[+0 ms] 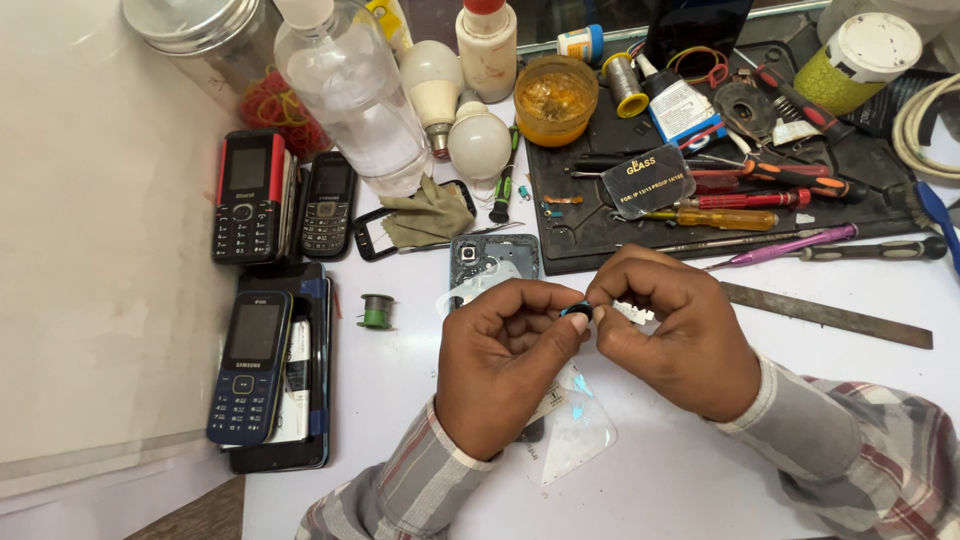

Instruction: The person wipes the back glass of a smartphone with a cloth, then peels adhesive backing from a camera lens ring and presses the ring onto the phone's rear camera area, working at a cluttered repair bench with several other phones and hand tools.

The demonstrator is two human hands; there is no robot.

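- Spreading under everything, a white table (700, 470), smooth and matte, bare on the near right.
- Lying far right, a black rubbery mat (600, 235), loaded with screwdrivers (790, 180) running left to right, plastic handles in orange, red and purple.
- Standing far left, a clear plastic bottle (350, 90), two white bulbs just right of it.
- Resting at left, three keypad phones (250, 365), one red and black, one grey, one blue, all hard glossy plastic.
- Lying flat under the hands, an opened phone back (490, 262), grey, camera hole showing.
- Meeting at centre, left hand (500, 365) and right hand (670, 340), fingertips touching, striped sleeves trailing to the near edge.
- Pinching narrowly, both hands sharing a small black part (577, 310), rounded, glossy, sitting exactly between the two thumbs, neither hand nearer.
- Gripping also in the right fingers, a small white ribbed piece (633, 313), long axis running left to right, poking out just right of the black part.
- Sitting left of the hands, well apart, a small green wire spool (377, 311).
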